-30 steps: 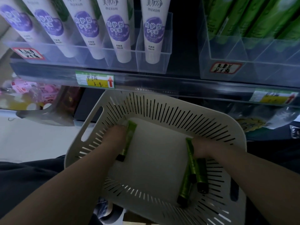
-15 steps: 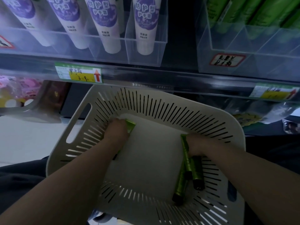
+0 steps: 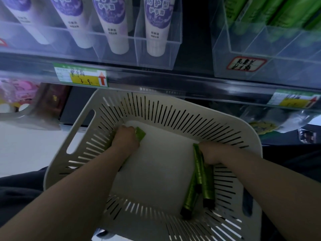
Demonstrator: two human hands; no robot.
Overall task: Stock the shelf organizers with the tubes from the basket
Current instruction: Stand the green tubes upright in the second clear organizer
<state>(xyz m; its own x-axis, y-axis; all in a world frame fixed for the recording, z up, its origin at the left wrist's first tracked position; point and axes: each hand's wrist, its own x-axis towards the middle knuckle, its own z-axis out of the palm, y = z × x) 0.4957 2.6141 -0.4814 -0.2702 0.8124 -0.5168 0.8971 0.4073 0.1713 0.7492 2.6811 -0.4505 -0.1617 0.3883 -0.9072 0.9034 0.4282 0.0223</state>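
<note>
Left hand [image 3: 126,140] at left wall of basket [image 3: 83,136] — fingers curled round a green tube [image 3: 140,134], right hand [image 3: 209,153] at right wall, gripping second tube [image 3: 198,164].

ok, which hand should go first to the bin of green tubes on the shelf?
Right, probably. The right hand grips a green tube nearly below the green-tube bin; the left hand, holding another tube, sits below the purple tubes.

Left hand [image 3: 126,139] covered its green tube [image 3: 140,134]; only the crimped end showed, at the hand's 2 o'clock. Right hand [image 3: 211,153]: fingertips hidden, grip on the bunched tubes [image 3: 206,185] undetermined. White-purple tubes [image 3: 154,28], 12 o'clock, cut by top edge. Price tag [image 3: 80,75] small print illegible.
</note>
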